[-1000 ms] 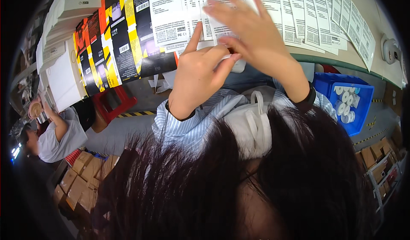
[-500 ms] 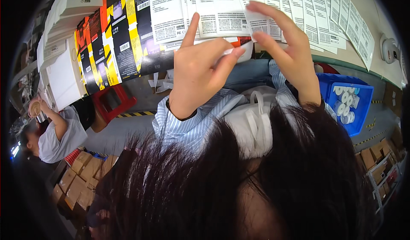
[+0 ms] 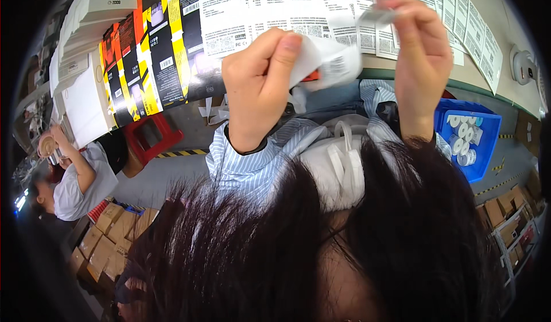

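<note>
My left hand [image 3: 255, 87] is closed on a strip of white label paper [image 3: 347, 64], its thumb pressed over the near end. The strip curls out to the right, smeared by motion, with a barcode print and a bit of red showing beside it. Raised to the right, my right hand [image 3: 422, 64] pinches a small pale label [image 3: 376, 18] between thumb and fingers; it too is blurred. Beneath both hands, printed white cards [image 3: 224, 12] lie in an overlapping row along the table.
Black, yellow and orange printed boxes [image 3: 166, 64] lie left of the cards, with stacked white boxes [image 3: 109, 1] beyond. A blue bin [image 3: 488, 144] holds several white rolls at right. A red stool [image 3: 150, 138] stands below the table. Another person [image 3: 83, 178] works at far left.
My right hand has moved right and up, away from the left, with the small label. The left hand's fingers have folded in, and the white strip now stretches out between the hands.
</note>
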{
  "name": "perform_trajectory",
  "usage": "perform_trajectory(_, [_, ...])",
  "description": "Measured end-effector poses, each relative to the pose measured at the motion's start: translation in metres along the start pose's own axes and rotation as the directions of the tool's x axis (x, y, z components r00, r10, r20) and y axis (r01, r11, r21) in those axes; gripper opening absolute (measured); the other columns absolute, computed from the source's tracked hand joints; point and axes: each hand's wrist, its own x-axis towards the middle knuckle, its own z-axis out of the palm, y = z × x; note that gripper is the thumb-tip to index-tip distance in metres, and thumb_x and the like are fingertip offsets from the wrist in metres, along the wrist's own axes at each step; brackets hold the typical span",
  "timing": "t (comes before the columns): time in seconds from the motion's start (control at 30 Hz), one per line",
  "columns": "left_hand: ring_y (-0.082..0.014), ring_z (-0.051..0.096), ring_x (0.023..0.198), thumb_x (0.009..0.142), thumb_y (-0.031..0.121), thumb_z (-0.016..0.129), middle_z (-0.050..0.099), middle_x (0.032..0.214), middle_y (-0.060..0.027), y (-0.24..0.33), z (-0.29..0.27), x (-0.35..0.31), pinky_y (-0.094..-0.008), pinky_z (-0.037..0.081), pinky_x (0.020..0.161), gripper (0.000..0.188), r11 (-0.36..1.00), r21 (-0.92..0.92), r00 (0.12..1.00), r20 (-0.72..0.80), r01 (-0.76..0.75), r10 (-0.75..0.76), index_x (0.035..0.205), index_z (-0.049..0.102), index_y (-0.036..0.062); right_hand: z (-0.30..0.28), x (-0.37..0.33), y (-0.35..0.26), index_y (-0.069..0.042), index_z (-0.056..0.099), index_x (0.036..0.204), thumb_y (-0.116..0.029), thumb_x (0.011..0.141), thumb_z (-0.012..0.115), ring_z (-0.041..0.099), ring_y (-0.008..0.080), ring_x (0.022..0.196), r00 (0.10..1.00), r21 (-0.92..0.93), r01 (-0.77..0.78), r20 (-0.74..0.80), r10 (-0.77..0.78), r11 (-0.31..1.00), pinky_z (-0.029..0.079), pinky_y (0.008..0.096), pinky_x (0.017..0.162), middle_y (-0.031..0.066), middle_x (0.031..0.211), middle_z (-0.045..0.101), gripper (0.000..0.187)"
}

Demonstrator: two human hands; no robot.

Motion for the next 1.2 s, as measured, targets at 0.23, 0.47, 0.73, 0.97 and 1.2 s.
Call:
perform_trajectory(0.23, [-0.0093, 0.046, 0.054, 0.087, 0.015, 0.058, 0.051, 0.058, -0.0029, -0.007, 0.000, -0.001, -0.0250, 0.036, 0.049, 0.017, 1.000, -0.006, 0.996, -0.083, 0.030, -0.031, 0.081, 0.060, -0.0008, 0.001, -0.011, -0.003, -0.006, 0.010, 0.142, 0.010, 0.072, 0.067, 0.057, 0.0179, 0.095, 0.774, -0.023, -0.446, 0.493, 0.398, 0.895, 0.044, 0.0293, 0.086, 0.0147, 0.102, 0.058, 0.092])
perform_trajectory(0.47, [-0.0197, 0.060, 0.092, 0.068, 0.005, 0.072, 0.066, 0.093, -0.0074, 0.004, -0.002, 0.014, -0.0492, 0.017, 0.107, 0.037, 0.786, 0.448, 0.901, 0.131, -0.427, 0.415, 0.104, 0.061, 0.0065, 0.004, -0.015, -0.007, -0.003, 0.020, 0.140, 0.010, 0.076, 0.063, 0.056, 0.0105, 0.074, 0.826, -0.228, -0.356, 0.376, 0.419, 0.906, 0.046, 0.0216, 0.071, 0.0064, 0.079, 0.057, 0.078])
perform_trajectory(0.73, [-0.0105, 0.058, 0.063, 0.071, -0.001, 0.069, 0.062, 0.066, -0.0026, -0.001, 0.004, 0.011, -0.0420, 0.033, 0.102, 0.039, 0.921, 0.251, 0.952, 0.143, -0.299, 0.270, 0.107, 0.058, 0.0051, 0.009, -0.011, -0.015, 0.002, 0.023, 0.137, 0.006, 0.075, 0.065, 0.054, 0.0181, 0.095, 0.906, -0.196, -0.290, 0.259, 0.334, 0.937, 0.043, 0.0296, 0.086, 0.0134, 0.099, 0.055, 0.076])
perform_trajectory(0.97, [-0.0144, 0.057, 0.057, 0.070, 0.011, 0.075, 0.061, 0.066, -0.0064, -0.003, 0.014, 0.011, -0.0304, 0.047, 0.075, 0.025, 0.905, 0.330, 0.962, 0.125, -0.270, 0.241, 0.088, 0.062, 0.0002, -0.009, 0.002, -0.019, 0.005, 0.028, 0.128, 0.010, 0.076, 0.061, 0.058, 0.0154, 0.080, 0.991, -0.189, -0.104, 0.057, 0.117, 0.976, 0.046, 0.0253, 0.077, 0.0126, 0.086, 0.060, 0.061])
perform_trajectory(1.2, [-0.0340, 0.052, 0.049, 0.076, 0.020, 0.068, 0.056, 0.054, -0.0145, -0.008, 0.048, 0.035, -0.0458, 0.035, 0.101, 0.025, 0.944, 0.245, 0.943, 0.301, -0.222, 0.144, 0.068, 0.059, -0.0009, -0.042, 0.020, -0.016, 0.008, 0.024, 0.128, 0.009, 0.078, 0.061, 0.057, 0.0168, 0.084, 0.992, -0.166, 0.047, -0.106, -0.065, 0.985, 0.044, 0.0275, 0.082, 0.0139, 0.089, 0.059, 0.062])
